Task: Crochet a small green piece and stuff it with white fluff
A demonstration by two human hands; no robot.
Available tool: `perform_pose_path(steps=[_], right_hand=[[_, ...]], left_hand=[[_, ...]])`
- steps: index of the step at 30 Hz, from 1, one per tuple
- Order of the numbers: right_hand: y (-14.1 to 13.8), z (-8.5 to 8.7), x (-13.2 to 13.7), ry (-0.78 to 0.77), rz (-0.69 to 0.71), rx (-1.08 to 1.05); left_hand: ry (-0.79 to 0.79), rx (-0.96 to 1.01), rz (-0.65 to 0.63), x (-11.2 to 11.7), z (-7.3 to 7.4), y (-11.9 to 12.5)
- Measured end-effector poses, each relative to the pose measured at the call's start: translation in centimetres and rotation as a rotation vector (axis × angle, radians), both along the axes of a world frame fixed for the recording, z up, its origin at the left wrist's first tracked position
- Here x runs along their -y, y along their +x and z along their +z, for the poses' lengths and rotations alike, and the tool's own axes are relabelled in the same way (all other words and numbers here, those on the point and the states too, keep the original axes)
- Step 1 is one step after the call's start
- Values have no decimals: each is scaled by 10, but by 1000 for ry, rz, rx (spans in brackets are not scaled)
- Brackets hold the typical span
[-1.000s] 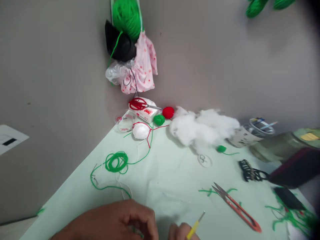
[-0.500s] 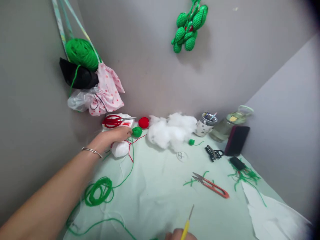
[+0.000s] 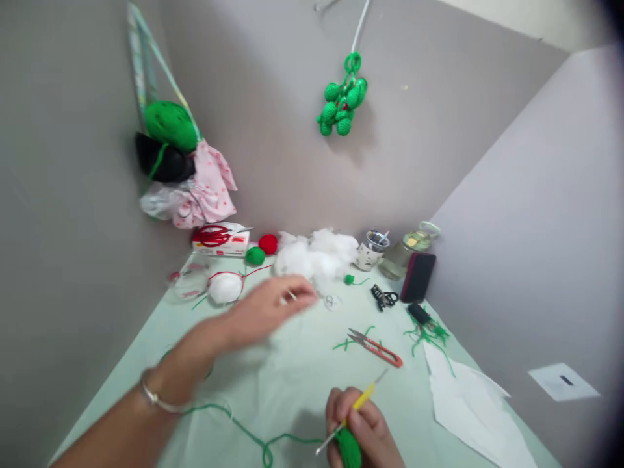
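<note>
My left hand (image 3: 266, 311) is stretched out over the pale green cloth (image 3: 302, 377), blurred by motion, its fingers pinched near a small thin object I cannot name, close to the white stuffing (image 3: 312, 257). At the bottom edge my right hand (image 3: 363, 432) is closed round a yellow-handled crochet hook (image 3: 358, 406) and a small green crocheted piece (image 3: 348, 448). Green yarn (image 3: 253, 439) trails from that piece to the left. A bracelet (image 3: 156, 400) sits on my left wrist.
Red thread snips (image 3: 375, 348) lie mid-cloth. Red scissors on a box (image 3: 217, 238), a white ball (image 3: 225, 287), green (image 3: 254, 255) and red (image 3: 268, 244) balls, a cup (image 3: 370, 250), a jar (image 3: 407, 250) and a dark phone (image 3: 418, 276) line the back. Green crochet (image 3: 341, 104) hangs on the wall.
My left hand has drawn back from the small green ball at the back toward the middle, near the stuffing. My right hand has come up into view with the hook and green piece.
</note>
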State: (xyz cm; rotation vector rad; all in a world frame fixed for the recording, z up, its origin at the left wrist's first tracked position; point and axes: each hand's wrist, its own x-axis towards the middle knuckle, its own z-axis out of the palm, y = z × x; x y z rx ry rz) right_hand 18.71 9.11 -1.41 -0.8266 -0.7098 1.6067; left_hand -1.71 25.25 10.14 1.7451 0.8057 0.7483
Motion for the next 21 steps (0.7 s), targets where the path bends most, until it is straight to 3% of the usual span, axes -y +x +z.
perform_pose_path(steps=[4,7,9,12,15,18,20,21], right_hand=[[17,18,20,116,-26,12],[13,30,36,147,-107,100],[2,36,48,198,-161,168],[-15,40,65,225,-202,179],[-24,40,77,223,-253,174],[-21,40,85,212,-346,170],[-16,42,87,204,-407,155],[-14,42,87,203,-424,151]], left_hand=[[-88,-66,-152,107,-26,9],[-408,161,-144,165,-56,7],[-545,350,-135,189,-68,10],[-542,620,20,203,-66,22],[-440,864,228,198,-44,35],[-275,746,323,188,-29,34],[-179,533,225,183,-31,19],[-141,307,118,182,-34,7]])
